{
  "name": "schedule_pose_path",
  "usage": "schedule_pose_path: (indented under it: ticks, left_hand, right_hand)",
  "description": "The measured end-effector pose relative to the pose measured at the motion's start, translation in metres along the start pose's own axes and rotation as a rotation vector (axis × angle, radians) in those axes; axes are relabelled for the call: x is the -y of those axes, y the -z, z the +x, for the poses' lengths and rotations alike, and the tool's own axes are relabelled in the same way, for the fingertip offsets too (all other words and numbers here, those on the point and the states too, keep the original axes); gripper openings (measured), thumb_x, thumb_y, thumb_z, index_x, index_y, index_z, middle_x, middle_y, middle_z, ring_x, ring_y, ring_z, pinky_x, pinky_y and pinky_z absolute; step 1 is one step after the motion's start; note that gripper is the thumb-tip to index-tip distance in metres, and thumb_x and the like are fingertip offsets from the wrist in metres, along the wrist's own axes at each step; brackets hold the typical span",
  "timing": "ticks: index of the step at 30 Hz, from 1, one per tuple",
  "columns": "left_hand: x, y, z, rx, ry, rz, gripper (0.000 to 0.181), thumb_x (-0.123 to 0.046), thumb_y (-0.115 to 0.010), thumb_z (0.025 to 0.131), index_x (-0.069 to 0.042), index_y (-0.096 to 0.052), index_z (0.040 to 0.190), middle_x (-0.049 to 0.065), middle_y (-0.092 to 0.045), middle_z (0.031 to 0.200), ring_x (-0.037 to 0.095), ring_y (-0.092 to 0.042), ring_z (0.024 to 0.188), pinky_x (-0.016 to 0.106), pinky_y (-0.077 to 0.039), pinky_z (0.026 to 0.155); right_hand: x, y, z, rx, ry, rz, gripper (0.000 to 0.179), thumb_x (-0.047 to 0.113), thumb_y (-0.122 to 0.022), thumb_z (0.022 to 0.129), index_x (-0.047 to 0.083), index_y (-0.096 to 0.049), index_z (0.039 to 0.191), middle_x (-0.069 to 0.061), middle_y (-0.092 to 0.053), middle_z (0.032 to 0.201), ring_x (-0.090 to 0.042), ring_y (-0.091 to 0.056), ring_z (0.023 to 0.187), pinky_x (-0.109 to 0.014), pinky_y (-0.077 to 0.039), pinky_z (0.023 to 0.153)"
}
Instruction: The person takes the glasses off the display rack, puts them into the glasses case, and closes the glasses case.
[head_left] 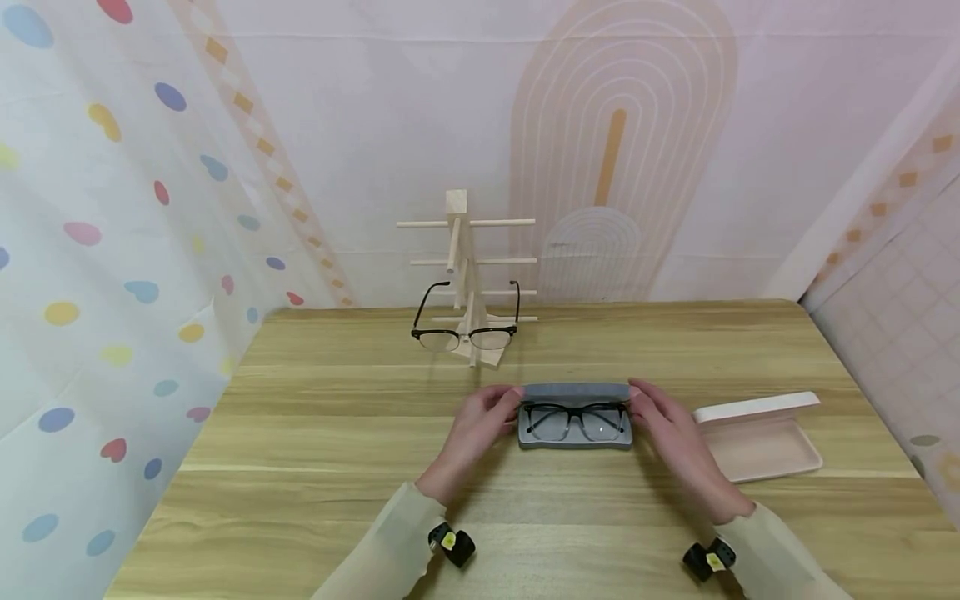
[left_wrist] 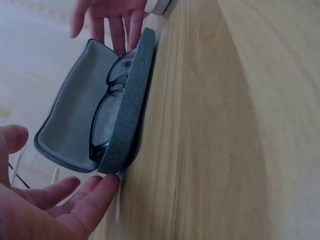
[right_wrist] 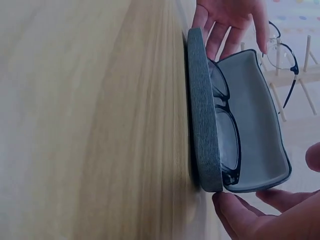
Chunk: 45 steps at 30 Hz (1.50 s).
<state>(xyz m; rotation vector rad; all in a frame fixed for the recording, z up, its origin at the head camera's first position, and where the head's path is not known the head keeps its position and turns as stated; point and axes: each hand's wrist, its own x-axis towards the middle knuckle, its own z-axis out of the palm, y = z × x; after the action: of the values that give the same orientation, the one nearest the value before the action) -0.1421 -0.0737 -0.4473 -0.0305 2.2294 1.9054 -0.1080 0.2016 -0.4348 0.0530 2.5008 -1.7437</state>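
Note:
A grey glasses case [head_left: 576, 445] lies on the wooden table with its lid raised. Inside it rests a pair of black-framed glasses [head_left: 576, 411], lenses toward me. My left hand [head_left: 480, 421] is at the case's left end; in the left wrist view its fingertips [left_wrist: 111, 181] meet the end of the base, the thumb held apart. At the opposite end is my right hand [head_left: 671, 433]. Its fingertips [right_wrist: 227, 200] touch the base corner and reach along under the lid's edge in the right wrist view, thumb away from the case.
Behind the case stands a wooden peg rack [head_left: 467, 250], with a second pair of glasses [head_left: 491, 337] hanging low on it. A pale pink case [head_left: 765, 450] sits with its lid up, just beyond my right hand. A patterned curtain [head_left: 375, 125] hangs along the table's back edge.

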Motion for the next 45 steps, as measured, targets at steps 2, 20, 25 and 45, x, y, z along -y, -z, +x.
schedule_pose_path:
  ticks: [2,20,25,45]
  left_hand:
    - [0.0,-0.001,0.002,-0.002,0.012,0.01,0.056,-0.036,-0.063,0.104,0.008,-0.059,0.138,0.022,-0.066,0.129,0.034,-0.066,0.114,0.04,-0.059,0.092]
    - [0.0,-0.001,0.01,0.03,-0.005,0.063,0.051,-0.037,-0.066,0.102,0.001,-0.065,0.135,0.017,-0.068,0.128,0.029,-0.066,0.117,0.036,-0.061,0.088]
    - [0.001,0.002,0.01,0.066,0.0,0.08,0.047,-0.034,-0.066,0.103,-0.001,-0.065,0.136,0.016,-0.066,0.132,0.029,-0.064,0.119,0.036,-0.06,0.089]
    - [0.006,0.01,0.006,0.16,0.013,-0.046,0.046,-0.015,-0.071,0.099,0.009,-0.058,0.137,0.021,-0.066,0.125,0.022,-0.066,0.107,0.039,-0.059,0.092]
  right_hand:
    - [0.0,0.0,0.002,0.009,-0.005,-0.041,0.063,0.045,-0.041,0.112,0.0,-0.041,0.156,-0.028,-0.051,0.149,-0.038,-0.057,0.131,-0.048,-0.044,0.112]
    - [-0.005,0.003,0.016,0.063,0.024,-0.173,0.058,0.046,-0.048,0.109,0.001,-0.052,0.147,-0.026,-0.057,0.142,-0.041,-0.053,0.133,-0.056,-0.046,0.107]
    - [-0.006,0.006,0.017,0.087,0.054,-0.194,0.056,0.042,-0.049,0.11,-0.001,-0.052,0.145,-0.025,-0.059,0.139,-0.04,-0.054,0.129,-0.054,-0.047,0.104]
    - [-0.004,0.013,0.011,0.202,0.087,-0.187,0.054,0.03,-0.056,0.109,-0.006,-0.046,0.148,-0.027,-0.055,0.142,-0.043,-0.054,0.13,-0.056,-0.048,0.105]
